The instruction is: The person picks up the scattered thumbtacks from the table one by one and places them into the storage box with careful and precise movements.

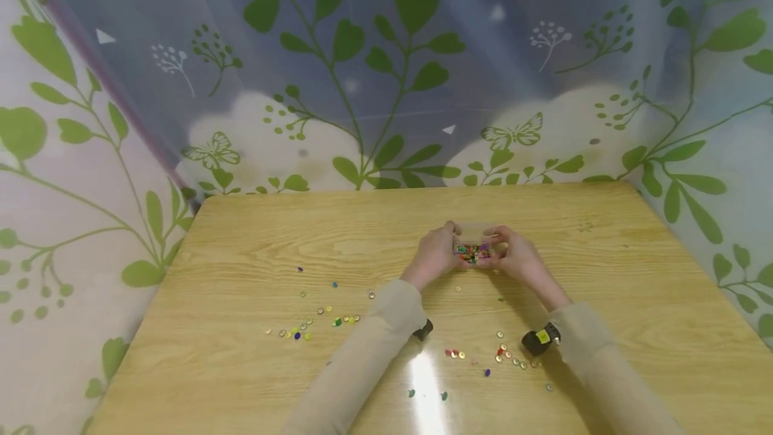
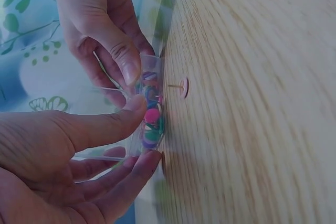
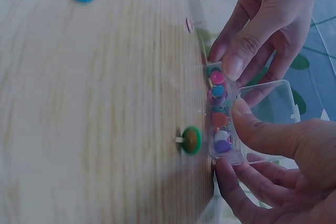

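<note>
A small clear plastic box (image 1: pixel 473 254) full of colourful thumbtacks (image 3: pixel 219 119) sits on the table with its clear hinged lid (image 1: pixel 475 231) raised at the back. My left hand (image 1: pixel 433 257) grips the box's left end, its thumb on the front wall. On the right end, my right hand (image 1: pixel 521 260) does the same, thumb in front and fingers around the side and near the lid. Both wrist views show the two thumbs on the front wall. One pink-rimmed thumbtack (image 2: pixel 184 87) lies in front of the box, and a green one (image 3: pixel 192 140) lies closer to the right-hand camera.
Loose thumbtacks (image 1: pixel 338 321) are scattered across the wooden table (image 1: pixel 290 227) left of the left forearm. Another group (image 1: pixel 504 354) lies between the forearms, with single ones nearer the front. A leaf-printed curtain (image 1: pixel 386 86) hangs behind the table and along its sides.
</note>
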Demonstrator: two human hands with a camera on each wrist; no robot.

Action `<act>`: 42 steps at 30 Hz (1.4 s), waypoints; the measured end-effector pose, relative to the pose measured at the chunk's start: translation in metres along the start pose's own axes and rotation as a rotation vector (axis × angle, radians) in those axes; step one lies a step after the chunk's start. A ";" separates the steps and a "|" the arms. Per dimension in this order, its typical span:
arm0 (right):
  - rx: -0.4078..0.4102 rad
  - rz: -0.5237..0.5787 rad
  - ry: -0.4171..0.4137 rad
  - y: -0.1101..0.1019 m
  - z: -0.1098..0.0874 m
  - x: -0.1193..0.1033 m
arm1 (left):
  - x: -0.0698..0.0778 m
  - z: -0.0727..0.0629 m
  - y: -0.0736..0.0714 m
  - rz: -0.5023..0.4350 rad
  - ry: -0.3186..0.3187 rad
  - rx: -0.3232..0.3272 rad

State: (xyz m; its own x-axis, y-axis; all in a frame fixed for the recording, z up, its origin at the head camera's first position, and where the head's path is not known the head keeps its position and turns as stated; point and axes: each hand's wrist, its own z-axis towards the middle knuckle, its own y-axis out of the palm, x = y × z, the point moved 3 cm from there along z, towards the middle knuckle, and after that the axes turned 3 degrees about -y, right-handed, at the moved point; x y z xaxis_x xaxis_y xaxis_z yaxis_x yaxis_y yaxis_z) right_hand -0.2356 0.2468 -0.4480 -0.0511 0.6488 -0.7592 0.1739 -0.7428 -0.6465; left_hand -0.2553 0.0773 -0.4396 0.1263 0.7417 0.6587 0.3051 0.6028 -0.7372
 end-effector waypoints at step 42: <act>-0.100 0.028 -0.048 0.048 -0.008 -0.041 | -0.045 -0.046 -0.035 -0.001 -0.048 -0.016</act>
State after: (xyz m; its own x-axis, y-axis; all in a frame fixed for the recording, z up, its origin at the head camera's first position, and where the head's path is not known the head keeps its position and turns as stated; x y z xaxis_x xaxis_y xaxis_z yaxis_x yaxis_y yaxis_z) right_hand -0.2175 0.1859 -0.4472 -0.0917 0.6172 -0.7814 0.2730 -0.7391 -0.6158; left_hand -0.2285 0.0093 -0.4366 0.0810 0.7545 0.6513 0.3199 0.5992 -0.7339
